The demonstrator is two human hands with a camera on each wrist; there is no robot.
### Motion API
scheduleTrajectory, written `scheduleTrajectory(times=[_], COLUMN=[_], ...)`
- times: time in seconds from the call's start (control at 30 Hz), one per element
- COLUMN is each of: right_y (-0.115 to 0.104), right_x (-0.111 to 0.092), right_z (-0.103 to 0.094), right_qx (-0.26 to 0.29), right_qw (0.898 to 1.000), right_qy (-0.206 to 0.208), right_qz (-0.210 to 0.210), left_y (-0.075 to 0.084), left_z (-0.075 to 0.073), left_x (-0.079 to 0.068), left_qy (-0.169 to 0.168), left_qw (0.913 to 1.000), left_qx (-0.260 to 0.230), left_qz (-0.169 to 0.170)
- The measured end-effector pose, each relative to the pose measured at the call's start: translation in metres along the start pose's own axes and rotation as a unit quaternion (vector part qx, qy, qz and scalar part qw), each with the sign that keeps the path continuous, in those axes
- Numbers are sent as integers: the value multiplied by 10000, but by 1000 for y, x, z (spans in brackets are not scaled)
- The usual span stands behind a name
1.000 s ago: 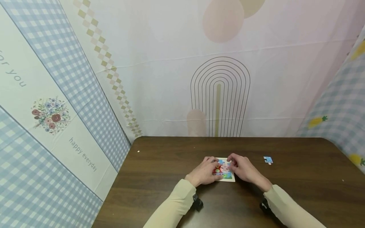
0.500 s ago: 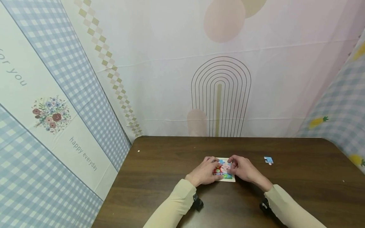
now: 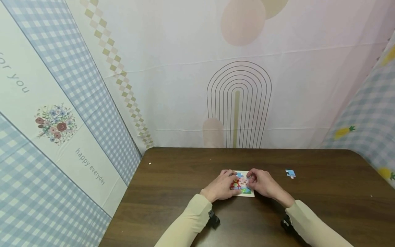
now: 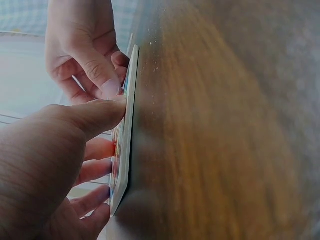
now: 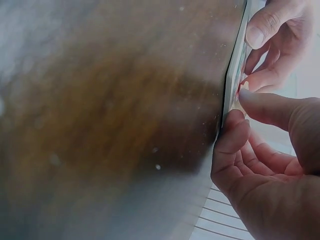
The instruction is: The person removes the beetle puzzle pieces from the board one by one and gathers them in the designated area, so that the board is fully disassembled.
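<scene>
A small jigsaw puzzle in a white-rimmed tray [image 3: 248, 196] lies on the table, its picture pink, red, blue and green. My left hand [image 3: 219, 187] rests across the left side of it, thumb near the front edge and fingers spread over the face. Over the right side, my right hand [image 3: 266, 184] pinches a puzzle piece [image 5: 239, 105] between thumb and index finger, close against the picture. That piece is mostly covered by the fingertips. In the left wrist view the tray's edge [image 4: 128, 135] shows side-on, flat on the wood.
Another blue puzzle piece [image 3: 290, 174] lies on the brown table [image 3: 172, 181] to the right of the tray. A tiny white speck [image 3: 150, 163] is near the far left corner. Patterned cloths [image 3: 182, 85] hang behind and at both sides.
My right fingers have shifted slightly at the right part of the puzzle. The left hand stays in the same place on the tray.
</scene>
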State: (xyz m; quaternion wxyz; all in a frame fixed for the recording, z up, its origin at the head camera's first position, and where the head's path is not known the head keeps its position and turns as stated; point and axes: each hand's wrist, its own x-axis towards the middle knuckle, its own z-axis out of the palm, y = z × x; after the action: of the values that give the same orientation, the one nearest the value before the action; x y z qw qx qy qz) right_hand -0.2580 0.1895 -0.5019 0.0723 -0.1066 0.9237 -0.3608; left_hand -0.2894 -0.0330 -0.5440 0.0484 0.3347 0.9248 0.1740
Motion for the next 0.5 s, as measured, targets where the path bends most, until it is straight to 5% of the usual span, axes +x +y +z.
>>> scheduleTrajectory(times=[0.5], right_y=[-1], right_x=[3], right_z=[0], right_qx=[-48], right_qw=[9999], right_qy=[-51], right_qz=[116], left_y=[-3], left_z=[5], left_x=[1], left_qy=[34], left_qw=[10000], left_qx=[-20], left_qz=[-26])
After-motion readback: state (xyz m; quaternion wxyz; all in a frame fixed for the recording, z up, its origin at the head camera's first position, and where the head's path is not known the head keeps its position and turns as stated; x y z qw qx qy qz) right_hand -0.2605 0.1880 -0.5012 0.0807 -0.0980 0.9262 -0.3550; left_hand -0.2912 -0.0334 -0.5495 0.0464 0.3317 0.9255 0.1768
